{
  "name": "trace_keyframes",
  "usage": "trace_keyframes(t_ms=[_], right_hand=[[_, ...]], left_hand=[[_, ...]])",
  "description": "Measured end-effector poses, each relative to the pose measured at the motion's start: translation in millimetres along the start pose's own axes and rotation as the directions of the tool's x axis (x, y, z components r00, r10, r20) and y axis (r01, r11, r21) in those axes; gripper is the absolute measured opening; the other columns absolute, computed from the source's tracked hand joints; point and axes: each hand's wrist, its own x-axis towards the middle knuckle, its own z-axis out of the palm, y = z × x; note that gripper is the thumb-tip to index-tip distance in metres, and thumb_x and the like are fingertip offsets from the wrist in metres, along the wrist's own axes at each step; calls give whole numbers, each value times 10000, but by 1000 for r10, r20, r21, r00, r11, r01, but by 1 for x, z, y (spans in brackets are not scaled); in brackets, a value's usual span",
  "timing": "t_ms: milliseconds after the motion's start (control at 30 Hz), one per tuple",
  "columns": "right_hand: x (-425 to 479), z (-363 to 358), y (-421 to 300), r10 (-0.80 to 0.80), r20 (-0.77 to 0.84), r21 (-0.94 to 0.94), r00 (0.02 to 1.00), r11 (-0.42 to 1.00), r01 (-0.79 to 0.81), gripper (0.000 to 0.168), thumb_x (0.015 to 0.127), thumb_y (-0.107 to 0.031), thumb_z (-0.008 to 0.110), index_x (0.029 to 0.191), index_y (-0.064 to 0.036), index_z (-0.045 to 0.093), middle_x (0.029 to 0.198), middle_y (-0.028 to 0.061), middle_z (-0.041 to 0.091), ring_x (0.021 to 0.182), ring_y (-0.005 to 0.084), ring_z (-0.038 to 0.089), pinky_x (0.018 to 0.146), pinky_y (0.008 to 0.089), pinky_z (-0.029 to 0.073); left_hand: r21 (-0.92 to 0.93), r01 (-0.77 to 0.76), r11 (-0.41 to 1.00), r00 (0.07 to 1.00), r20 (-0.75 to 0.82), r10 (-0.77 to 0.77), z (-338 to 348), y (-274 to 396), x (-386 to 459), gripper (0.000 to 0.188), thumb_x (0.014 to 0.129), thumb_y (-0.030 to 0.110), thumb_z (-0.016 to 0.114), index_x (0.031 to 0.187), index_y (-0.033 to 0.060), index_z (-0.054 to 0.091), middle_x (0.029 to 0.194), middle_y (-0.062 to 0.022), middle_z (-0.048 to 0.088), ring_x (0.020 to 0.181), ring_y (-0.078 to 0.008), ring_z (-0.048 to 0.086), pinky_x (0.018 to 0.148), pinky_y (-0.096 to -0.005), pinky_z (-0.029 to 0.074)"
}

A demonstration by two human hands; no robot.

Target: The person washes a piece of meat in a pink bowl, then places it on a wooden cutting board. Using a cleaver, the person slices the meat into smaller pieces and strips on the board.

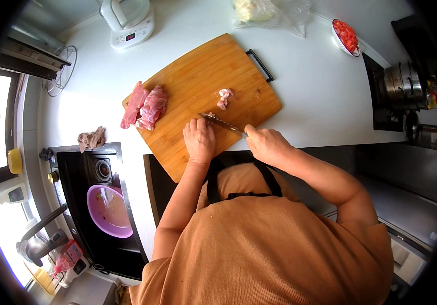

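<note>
A wooden cutting board (199,76) lies at an angle on the white counter in front of me. My right hand (266,143) grips a kitchen knife (224,124), its blade pointing left across the board. Beside the blade's tip my left hand (199,138) is pressed down with bent fingers; what lies beneath them is hidden. A small bit of meat shows just above the blade. Small cut pieces of pale meat (224,100) lie a little farther up the board. Larger slabs of raw pink meat (151,106) rest at the board's left edge, partly over it.
A black sink (77,198) at the left holds a purple basin (92,213) of cloudy water. A brown cloth (92,138) lies at its rim. A white electric kettle base (134,35), a plastic bag (258,14), a bowl of red chopped food (346,37) and a steel pot (403,85) stand around.
</note>
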Motion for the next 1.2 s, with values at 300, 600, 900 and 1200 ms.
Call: trace_keyframes(t_ms=[300, 600, 900, 1200], right_hand=[[29, 13, -12, 8, 1, 22, 1000, 1000, -8, 92, 801, -25, 525, 794, -1, 436, 590, 207, 589, 584, 365, 628, 495, 435, 502], [92, 17, -43, 17, -35, 25, 999, 1000, -16, 93, 803, -75, 523, 841, 2, 488, 667, 229, 626, 669, 363, 655, 566, 446, 523], [55, 18, -12, -31, -56, 0, 998, 1000, 31, 75, 813, -65, 510, 827, -3, 471, 651, 222, 620, 642, 370, 647, 554, 444, 520], [24, -2, 14, 41, 5, -22, 999, 999, -41, 109, 851, -87, 516, 820, -12, 444, 628, 217, 603, 626, 385, 630, 543, 458, 514]], left_hand=[[-40, -33, 999, 999, 32, 34, -1, 0, 5, 107, 737, 53, 588, 811, 43, 511, 792, -141, 538, 782, -337, 524, 725, -427, 424], [36, -63, 997, 995, 75, 60, 3, -2, 4, 110, 748, 117, 566, 827, 59, 516, 795, -109, 516, 778, -299, 512, 691, -401, 406], [87, -12, 996, 1000, 25, 10, 2, 0, 3, 79, 775, 111, 568, 794, 65, 507, 782, -125, 537, 762, -317, 536, 701, -417, 431], [72, 70, 995, 997, 16, -71, -14, -4, 1, 76, 784, 105, 577, 794, 46, 529, 778, -147, 564, 764, -343, 553, 699, -440, 445]])
